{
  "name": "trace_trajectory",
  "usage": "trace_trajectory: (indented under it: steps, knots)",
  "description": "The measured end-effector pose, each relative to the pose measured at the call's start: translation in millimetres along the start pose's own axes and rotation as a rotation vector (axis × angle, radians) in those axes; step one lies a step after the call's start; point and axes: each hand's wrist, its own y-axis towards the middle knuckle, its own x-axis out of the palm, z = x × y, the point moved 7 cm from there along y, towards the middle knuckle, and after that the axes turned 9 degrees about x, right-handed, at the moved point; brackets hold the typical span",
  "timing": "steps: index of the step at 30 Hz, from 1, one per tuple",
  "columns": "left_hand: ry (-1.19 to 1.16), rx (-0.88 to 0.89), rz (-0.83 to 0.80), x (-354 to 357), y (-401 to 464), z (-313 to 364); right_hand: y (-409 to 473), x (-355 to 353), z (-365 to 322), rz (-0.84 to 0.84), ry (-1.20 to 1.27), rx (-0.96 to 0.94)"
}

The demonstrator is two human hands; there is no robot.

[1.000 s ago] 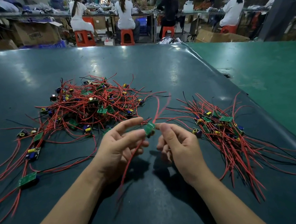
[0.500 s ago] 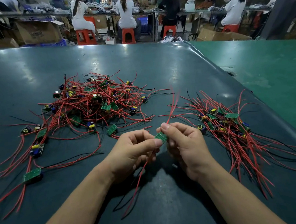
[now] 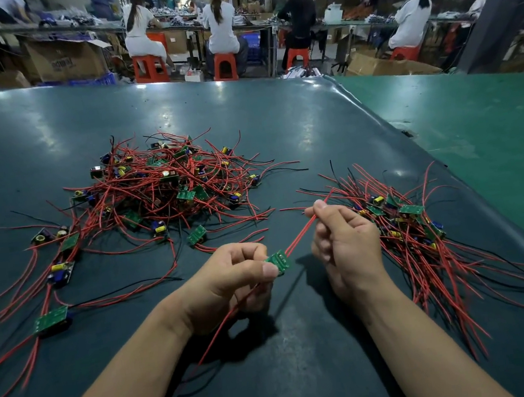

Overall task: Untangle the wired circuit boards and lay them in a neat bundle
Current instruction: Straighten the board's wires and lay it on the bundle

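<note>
Head view of a sorting task part-way through. The left hand [image 3: 230, 282] pinches a small green circuit board [image 3: 278, 262] between thumb and curled fingers [image 3: 270, 270], held above the dark bench [image 3: 245, 109]. The right hand [image 3: 342, 238] pinches that board's red leads [image 3: 300, 236] between thumb and forefinger, drawing them taut up and to the right; a further red lead trails down beneath the left hand.

To the right lies the sorted bundle [image 3: 419, 230], its boards grouped together and its wires fanned roughly one way toward the near edge. To the left, the tangled heap [image 3: 162, 189] is visibly larger, with several loose boards [image 3: 51, 320] strewn at its near-left margin.

By this layout, the smaller share appears done. The held board is judged ready to join the bundle once its leads are straightened.
</note>
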Motion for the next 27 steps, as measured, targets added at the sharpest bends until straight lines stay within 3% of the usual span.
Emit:
trace_trajectory:
  steps: [3,7,9,11,13,15,18,20,23,27]
  knots:
    - [-0.067,0.021,-0.018,2.0,-1.1,0.5,3.0,-10.0,-1.9,0.082,0.101,0.023]
    - [-0.121,0.108,0.130,-9.7,2.2,12.0,0.2,-15.0,-1.4,0.090,0.126,0.128]
    - [-0.067,0.127,0.227,-18.5,2.1,16.4,-8.8,0.1,4.3,-0.068,-0.099,0.191]
    - [0.002,0.111,0.261,-20.5,0.7,15.4,-26.6,23.7,17.0,-0.338,-0.239,0.279]
    - [0.011,0.063,0.205,-15.2,-1.2,9.5,-42.9,39.3,24.5,-0.546,-0.234,0.320]
    - [0.045,0.018,0.172,-12.7,-2.7,5.4,-47.8,41.4,24.0,-0.601,-0.223,0.292]
    - [0.111,0.048,0.286,-19.9,-0.1,9.1,-43.0,37.0,14.4,-0.494,-0.275,0.155]
    - [0.115,0.160,0.481,-30.8,0.2,18.4,-38.2,31.2,0.8,-0.360,-0.294,-0.007]
    - [0.136,0.395,0.761,-55.1,-10.4,36.9,-31.4,8.6,-28.6,-0.099,-0.124,-0.198]
    - [0.664,0.574,0.885,-59.6,-25.3,56.4,-24.1,-32.9,-44.3,0.267,0.189,-0.269]
